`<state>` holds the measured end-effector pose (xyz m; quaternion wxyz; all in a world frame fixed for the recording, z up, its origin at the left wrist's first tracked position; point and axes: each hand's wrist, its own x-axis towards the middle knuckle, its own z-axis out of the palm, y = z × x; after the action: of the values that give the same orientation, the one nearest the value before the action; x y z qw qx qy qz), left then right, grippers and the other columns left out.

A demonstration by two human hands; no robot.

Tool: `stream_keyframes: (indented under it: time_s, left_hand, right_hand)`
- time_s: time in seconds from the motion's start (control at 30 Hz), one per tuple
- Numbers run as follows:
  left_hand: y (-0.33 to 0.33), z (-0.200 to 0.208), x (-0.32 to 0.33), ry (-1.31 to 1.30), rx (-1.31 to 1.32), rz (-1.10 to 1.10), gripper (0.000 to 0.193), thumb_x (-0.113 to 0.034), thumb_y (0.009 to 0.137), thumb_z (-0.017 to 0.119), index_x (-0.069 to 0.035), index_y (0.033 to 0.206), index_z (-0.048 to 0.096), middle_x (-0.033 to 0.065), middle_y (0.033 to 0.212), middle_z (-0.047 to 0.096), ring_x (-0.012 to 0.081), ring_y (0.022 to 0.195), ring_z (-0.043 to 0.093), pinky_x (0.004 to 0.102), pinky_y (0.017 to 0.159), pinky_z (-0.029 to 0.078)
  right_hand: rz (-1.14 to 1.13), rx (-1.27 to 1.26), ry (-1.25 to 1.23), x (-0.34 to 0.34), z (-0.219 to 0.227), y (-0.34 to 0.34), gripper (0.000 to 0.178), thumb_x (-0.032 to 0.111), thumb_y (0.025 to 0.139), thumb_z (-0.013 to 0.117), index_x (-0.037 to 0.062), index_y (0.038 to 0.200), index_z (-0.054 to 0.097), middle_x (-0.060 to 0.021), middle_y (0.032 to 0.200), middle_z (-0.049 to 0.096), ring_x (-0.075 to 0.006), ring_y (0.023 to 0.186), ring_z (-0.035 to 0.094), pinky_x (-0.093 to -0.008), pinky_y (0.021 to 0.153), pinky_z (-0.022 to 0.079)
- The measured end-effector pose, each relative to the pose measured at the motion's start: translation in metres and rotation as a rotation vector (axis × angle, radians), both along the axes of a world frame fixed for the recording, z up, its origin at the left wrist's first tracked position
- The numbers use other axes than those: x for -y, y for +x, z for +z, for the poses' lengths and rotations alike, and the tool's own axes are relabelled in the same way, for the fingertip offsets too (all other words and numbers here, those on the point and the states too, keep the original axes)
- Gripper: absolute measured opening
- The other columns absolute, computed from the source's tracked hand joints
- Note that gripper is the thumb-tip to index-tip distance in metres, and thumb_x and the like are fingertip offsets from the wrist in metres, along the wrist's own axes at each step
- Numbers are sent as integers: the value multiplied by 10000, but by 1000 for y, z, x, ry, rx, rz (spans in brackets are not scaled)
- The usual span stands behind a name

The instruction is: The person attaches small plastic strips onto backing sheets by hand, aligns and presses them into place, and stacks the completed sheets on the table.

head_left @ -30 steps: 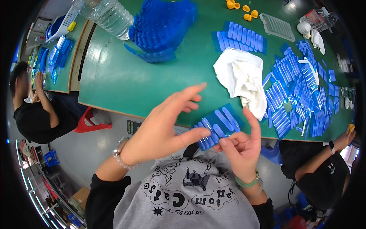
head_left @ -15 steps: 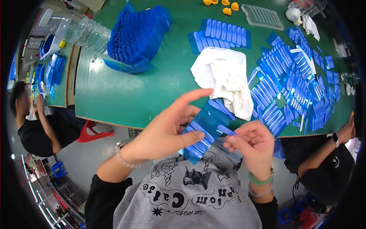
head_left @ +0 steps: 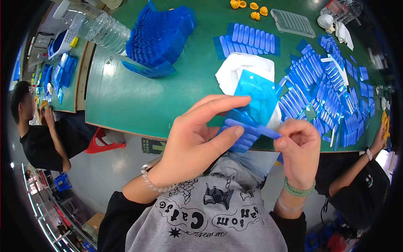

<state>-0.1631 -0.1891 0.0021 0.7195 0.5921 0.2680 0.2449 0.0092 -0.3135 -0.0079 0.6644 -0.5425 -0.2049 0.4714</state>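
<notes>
My left hand point(head_left: 195, 136) grips a translucent blue film sheet point(head_left: 258, 98) between thumb and fingers. Several rounded blue strips point(head_left: 243, 145) sit side by side on the sheet's lower part, partly covered by my thumb. With thumb and forefinger, my right hand point(head_left: 300, 147) pinches the end of a single blue strip point(head_left: 268, 132). That strip's other end reaches to the row on the sheet; whether it sticks there I cannot tell. Behind the raised sheet, a crumpled white cloth point(head_left: 228, 75) lies on the green table point(head_left: 113, 92).
Blue sheets bearing strips point(head_left: 252, 38) lie beyond the cloth, and a large spread point(head_left: 323, 94) covers the right. A tall stack of blue film point(head_left: 159, 40) stands left, beside a clear bottle point(head_left: 94, 27). Farther off are a clear ridged tray point(head_left: 292, 24) and small orange caps point(head_left: 255, 16). People sit either side.
Both hands have shifted right, and the film sheet has tilted up, now hiding part of the cloth. The pinched strip has come across the row of strips on the sheet.
</notes>
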Motion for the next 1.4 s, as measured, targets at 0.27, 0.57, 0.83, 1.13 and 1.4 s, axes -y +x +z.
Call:
stream_keyframes:
  time_s: [0.27,0.57,0.83,1.13,1.4]
  left_hand:
    - [12,3,8,-63,112,26,434,81,860,586,-7,1279,517,68,1168,514,118,1065,527,249,839,541]
    - [17,10,13,-24,127,33,435,111,836,608,72,1253,494,144,1242,524,174,1105,531,307,885,543]
    - [18,9,14,-24,111,79,407,72,843,637,65,1233,522,125,1176,573,161,1060,560,312,902,530]
    - [25,-4,7,16,315,225,294,107,855,582,38,1131,508,179,1297,444,114,932,599,239,795,533]
    - [30,1,7,41,244,201,414,101,838,612,3,1197,431,191,1229,489,125,941,596,247,779,528]
  right_hand:
    - [33,74,2,-25,28,0,793,-130,666,756,-43,1363,390,-28,688,604,-86,672,598,-210,656,493]
    - [7,81,17,-27,29,1,857,-154,667,738,-45,1405,317,-28,688,589,-76,642,594,-208,629,509]
    - [29,100,1,-26,27,4,854,-156,669,738,-40,1406,323,-21,690,591,-67,645,583,-197,639,496]
    - [-201,519,-80,-18,31,8,592,-53,819,634,-31,1359,392,-70,838,664,-81,763,611,-184,686,471]
    - [27,101,37,-37,23,-7,709,-117,756,704,-22,1372,367,-91,851,673,-93,792,622,-201,708,480]
